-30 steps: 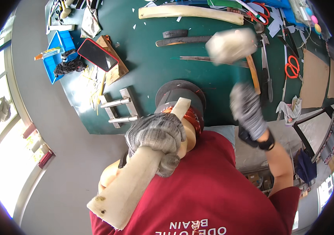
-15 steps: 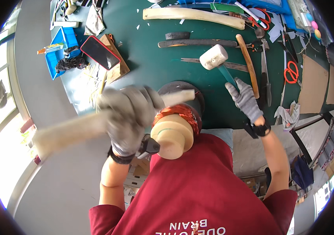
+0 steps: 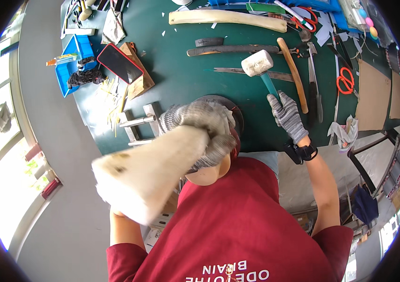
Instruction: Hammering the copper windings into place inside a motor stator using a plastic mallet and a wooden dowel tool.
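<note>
In a grey knit glove, my left hand (image 3: 202,129) is wrapped round a pale, wood-like bar (image 3: 148,162). The bar's broad, blurred end reaches toward the lower left, over my left forearm. Behind the hand, a cream stepped round form (image 3: 209,175) shows in part near my shirt; the coil of copper-coloured wire on it is almost hidden. A dark round base (image 3: 239,117) lies beyond. My right hand (image 3: 290,117), also gloved, grips the teal handle of a mallet (image 3: 257,63) with a scuffed white head, held above the table.
Past the mallet lie a wooden stick (image 3: 294,75), dark curved strips (image 3: 237,50) and a long pale bar (image 3: 228,19). Orange-handled scissors (image 3: 345,81) and cardboard (image 3: 373,94) are at right. At left are a phone (image 3: 120,63), a blue tray (image 3: 63,73) and a metal frame (image 3: 139,122).
My left hand has moved right over the coil, and the bar has swung so its broad end points nearer me. The metal frame is now uncovered. My right hand and mallet have shifted slightly.
</note>
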Tool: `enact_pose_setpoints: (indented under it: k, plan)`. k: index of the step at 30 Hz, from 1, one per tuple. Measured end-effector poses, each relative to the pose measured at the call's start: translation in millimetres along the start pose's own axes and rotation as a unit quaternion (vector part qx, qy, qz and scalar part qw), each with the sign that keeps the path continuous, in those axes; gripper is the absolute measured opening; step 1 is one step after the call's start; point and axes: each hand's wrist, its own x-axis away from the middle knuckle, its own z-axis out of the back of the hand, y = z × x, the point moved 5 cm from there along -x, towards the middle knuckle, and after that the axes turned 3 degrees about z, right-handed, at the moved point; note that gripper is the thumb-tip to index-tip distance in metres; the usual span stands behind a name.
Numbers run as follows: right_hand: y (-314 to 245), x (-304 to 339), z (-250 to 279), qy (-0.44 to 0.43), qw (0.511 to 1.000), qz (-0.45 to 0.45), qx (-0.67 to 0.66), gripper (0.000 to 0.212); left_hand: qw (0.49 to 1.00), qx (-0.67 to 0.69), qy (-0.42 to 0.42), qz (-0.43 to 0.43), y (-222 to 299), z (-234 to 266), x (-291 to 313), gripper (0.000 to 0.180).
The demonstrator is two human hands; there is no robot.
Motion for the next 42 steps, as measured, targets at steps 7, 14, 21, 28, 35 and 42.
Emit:
enact_pose_setpoints:
  k: [7,14,21,28,35,42]
  plan:
    - [-3.7,-0.4,-3.8,-0.002,0.998,-0.006,-0.069,0.032,1.000,0.005,0.019,-0.005,10.1,-23.3,-2.0,0.014]
    - [-7.0,-8.9,-5.3,0.069,0.967,0.213,0.120,0.033,0.973,-0.172,-0.151,0.020,-2.4,-31.9,-10.6,0.027]
    - [-43.2,-21.4,-7.5,0.000,0.964,0.226,0.141,0.035,0.982,-0.158,-0.099,0.025,11.8,-48.5,-21.9,0.020]
    - [-88.9,-35.0,18.3,-0.047,0.884,0.348,0.307,0.039,0.993,-0.082,-0.069,0.049,-10.5,-61.9,-27.5,0.019]
    - [-94.6,50.9,12.3,0.063,0.867,0.439,0.226,0.040,0.994,-0.073,-0.023,0.077,0.6,-54.9,-24.5,0.024]
    - [-85.1,24.7,49.0,-0.006,0.907,0.323,0.271,0.047,0.990,-0.080,0.064,0.099,12.4,-21.7,-3.1,0.032]
